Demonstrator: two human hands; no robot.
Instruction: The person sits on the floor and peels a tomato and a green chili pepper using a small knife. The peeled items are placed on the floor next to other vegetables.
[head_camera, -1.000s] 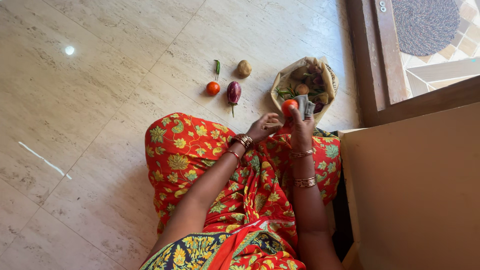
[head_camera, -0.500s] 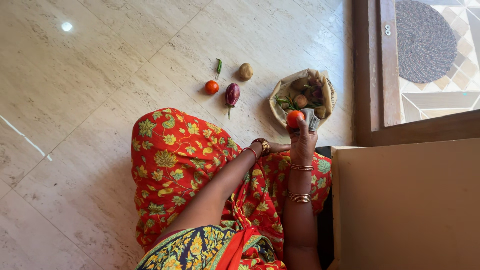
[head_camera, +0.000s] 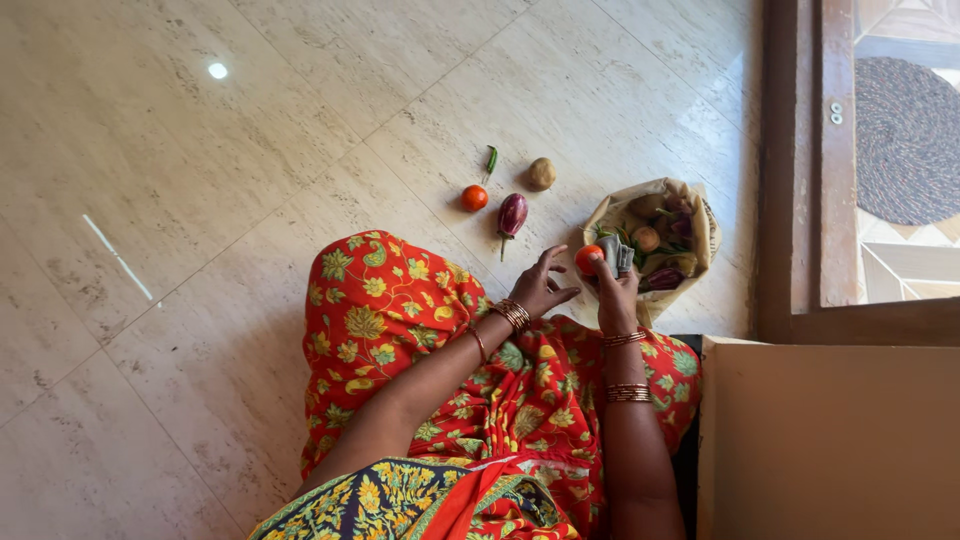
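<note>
Head view shows a paper bag (head_camera: 700, 215) of vegetables on the floor; beside it the right hand (head_camera: 615, 292) pinches a red tomato (head_camera: 588, 259) and grey cloth (head_camera: 614, 254); the left hand (head_camera: 540, 288), fingers spread, hovers near the tomato.

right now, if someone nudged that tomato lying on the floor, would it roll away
Probably: the floor tomato looks round and sits on smooth, glossy tile floor, with nothing touching it. Its skin looks shiny, so likely a bit slippery, and bruisable if squeezed.
</note>
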